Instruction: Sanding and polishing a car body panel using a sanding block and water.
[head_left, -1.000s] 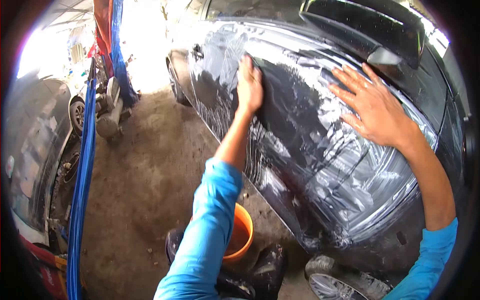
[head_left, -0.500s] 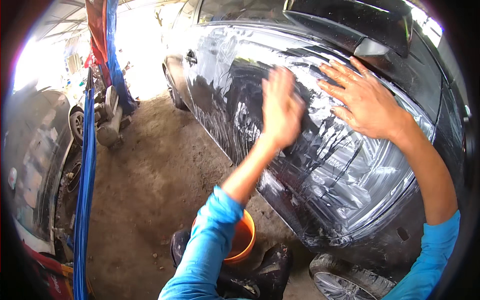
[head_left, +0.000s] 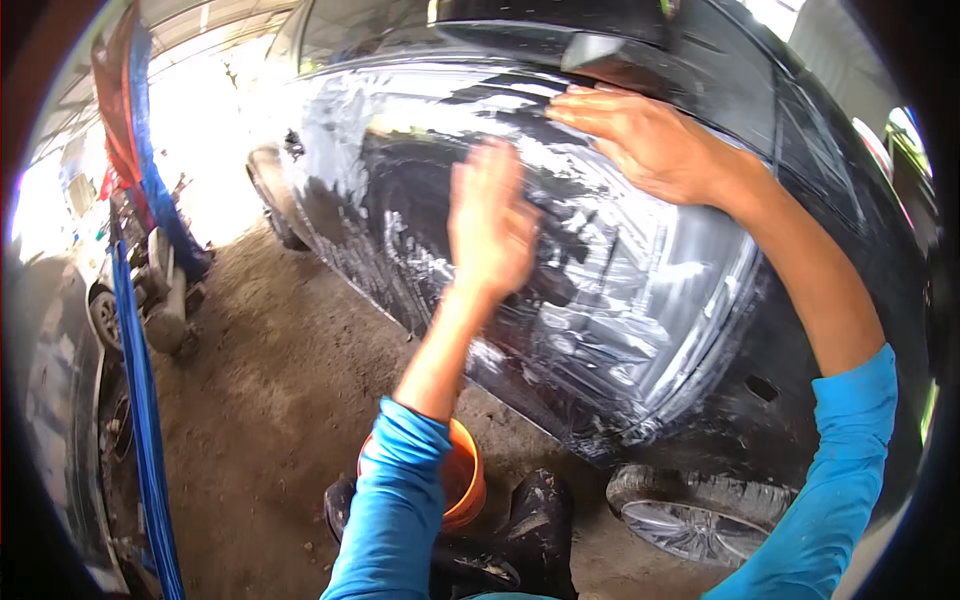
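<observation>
Car door: dark panel [head_left: 590, 300], right in front of the worker; the landmark for everything below. White streaky smears over much of it, darker patches between, some drips toward the lower edge.
Left hand: [head_left: 490, 220] over the door's middle, blurred, fingers pointing up. Can't tell from here whether it grips anything or how firmly it touches.
Right hand: [head_left: 655, 150] at the door's upper part, right of the left hand. Fingers straight and together, laid along the panel, not curled round anything I can see.
Sleeves: both blue [head_left: 395, 500], pushed up the forearms.
Side mirror: black housing [head_left: 540, 35], above the door's top edge, near the right hand.
Door handle: [head_left: 293, 145] small, dark, toward the door's far left end.
Wheel: [head_left: 700, 520] below the door's right part, tyre dusty, spokes showing.
Bucket: orange [head_left: 477, 495], on the ground below the door, partly behind the left sleeve.
Legs: dark, stained trousers [head_left: 535, 520], below the door, next to the bucket.
Ground: brown dirt [head_left: 250, 400], left of and below the door.
Strap: long blue band [head_left: 140, 420], well left of the door.
Tarp: red and blue [head_left: 125, 130], hanging beyond the door's left end.
</observation>
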